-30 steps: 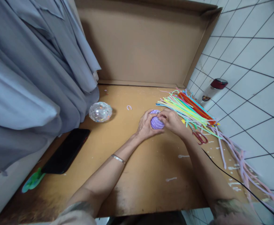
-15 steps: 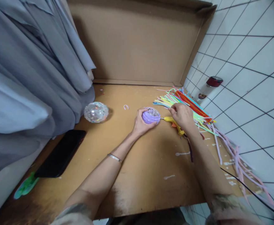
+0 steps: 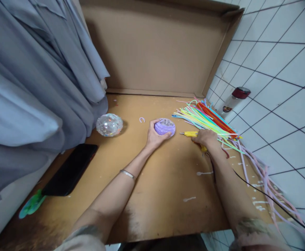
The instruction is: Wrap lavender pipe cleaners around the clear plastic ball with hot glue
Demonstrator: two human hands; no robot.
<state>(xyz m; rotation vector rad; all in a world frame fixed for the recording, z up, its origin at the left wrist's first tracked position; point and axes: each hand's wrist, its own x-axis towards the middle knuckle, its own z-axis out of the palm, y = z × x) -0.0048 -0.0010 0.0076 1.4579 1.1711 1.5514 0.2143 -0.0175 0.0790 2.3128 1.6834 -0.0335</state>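
While the left hand [image 3: 155, 136] is cupping a purple ball [image 3: 165, 129] near the middle of the worktop [image 3: 157, 195], the right hand [image 3: 206, 137] is wrapping a yellow glue gun [image 3: 190, 134] just beside it, metal nozzle pointing at the ball, not touching. Left grip is clamping the ball, fingers and thumb around its side; right grip is clamping the gun, fingers partly hidden. Ball is showing soft, ridged purple coils around its sides and a bare, greyish, glossy-looking patch on top. Clear round ball [image 3: 109, 124] with colored specks is sitting to the left, looking shiny and hard. Small curved lilac piece [image 3: 142, 119] is lying between the two balls, farther back. Thin, fuzzy-looking multicolored strands [image 3: 204, 120] are lying bundled at right, near a clear bottle [image 3: 234, 101] with a dark red lid. Flat black phone [image 3: 71, 169] is resting at left by draped grey-blue fabric [image 3: 24, 94]. Smooth brown cardboard [image 3: 155, 48] is standing behind; glossy white tiles [image 3: 280, 69] are lining the right side. Whitish streaks [image 3: 204, 173] are marking the worktop.
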